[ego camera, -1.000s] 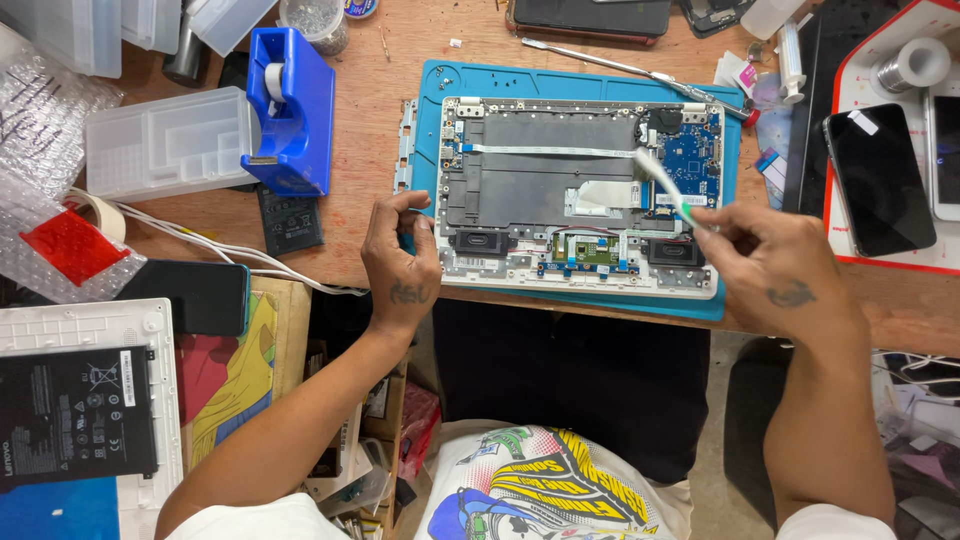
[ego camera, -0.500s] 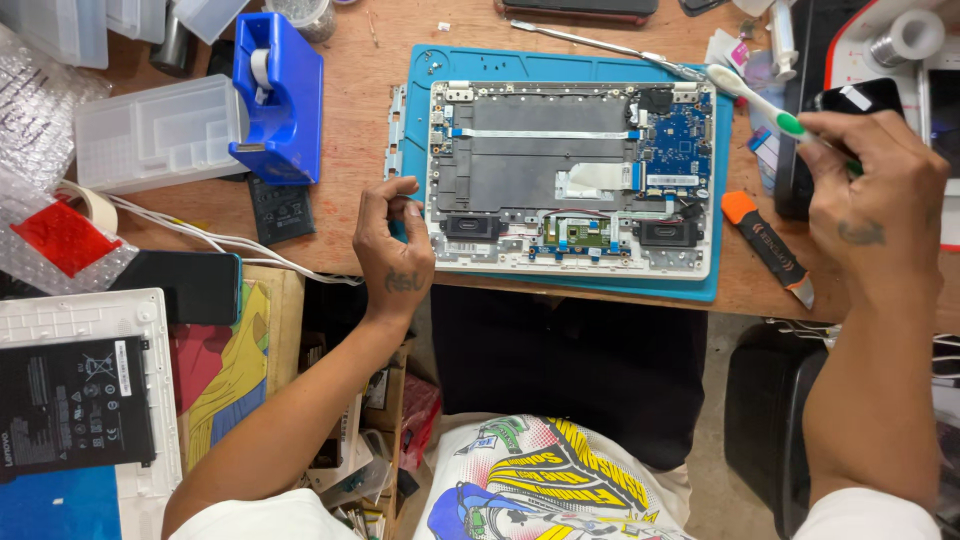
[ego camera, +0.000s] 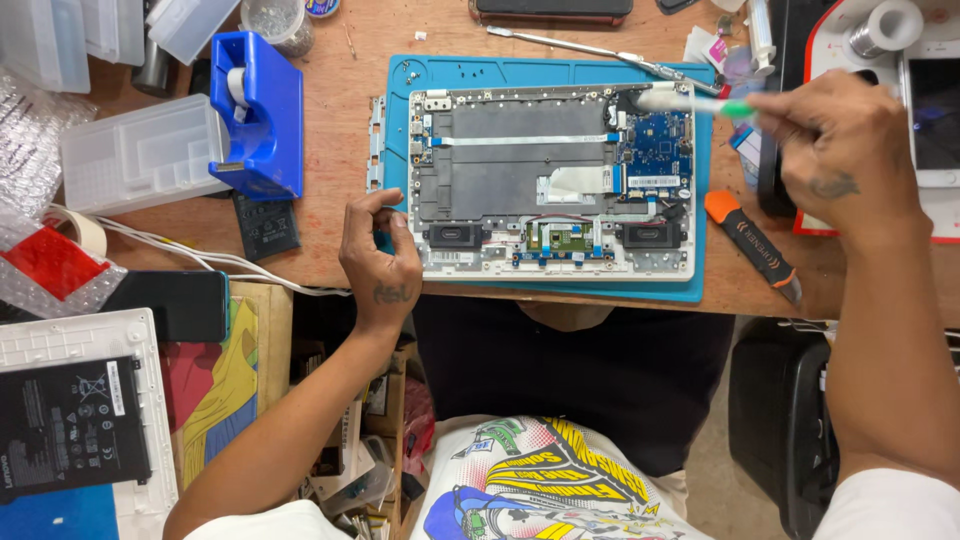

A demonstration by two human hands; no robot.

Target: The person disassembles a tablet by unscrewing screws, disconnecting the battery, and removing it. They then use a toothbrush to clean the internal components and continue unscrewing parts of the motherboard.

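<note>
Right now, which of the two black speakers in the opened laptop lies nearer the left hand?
The left speaker, at the chassis's lower left corner. It sits just right of the left hand, which rests at that edge; the other speaker sits at the lower right corner.

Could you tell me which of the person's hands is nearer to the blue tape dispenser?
Left. The left hand rests at the laptop's lower-left corner, just right of the tape dispenser; the right hand is across the laptop.

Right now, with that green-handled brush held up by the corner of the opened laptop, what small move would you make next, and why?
Probably lower the white-bristled, green-handled brush onto the blue circuit board just below it. The right hand holds the bristles above the open silver laptop's top right corner, while the left hand rests at its lower left edge on the blue mat, steadying it.
</note>
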